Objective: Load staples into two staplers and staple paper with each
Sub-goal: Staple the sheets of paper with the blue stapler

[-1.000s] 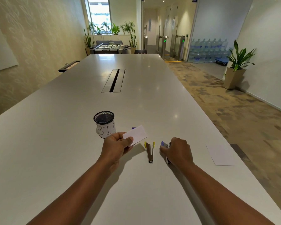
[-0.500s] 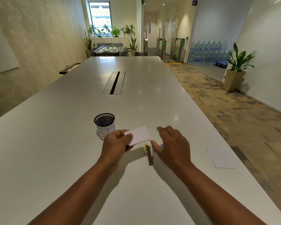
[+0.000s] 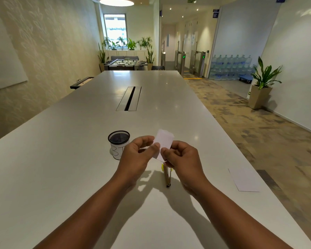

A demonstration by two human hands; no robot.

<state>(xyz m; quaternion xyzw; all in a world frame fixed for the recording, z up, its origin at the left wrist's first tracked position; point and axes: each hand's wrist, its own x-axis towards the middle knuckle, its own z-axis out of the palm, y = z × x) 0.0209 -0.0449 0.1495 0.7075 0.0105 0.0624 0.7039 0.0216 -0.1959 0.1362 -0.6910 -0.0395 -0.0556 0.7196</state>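
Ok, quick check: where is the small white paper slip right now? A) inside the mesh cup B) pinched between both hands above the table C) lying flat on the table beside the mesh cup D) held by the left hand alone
B: the paper slip is pinched by both the left hand and the right hand, raised above the table, over the stapler.

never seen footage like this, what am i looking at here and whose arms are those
There is no machine here. A person wears a camera on the head, so the single view looks forward and down along their own two bare arms. The left hand and the right hand both pinch a small white paper slip above a long white table. Below the hands lies a stapler with yellow tips. To the left stands a black mesh cup with a handwritten label, and to the right lies another sheet of white paper. The second stapler is not visible now.
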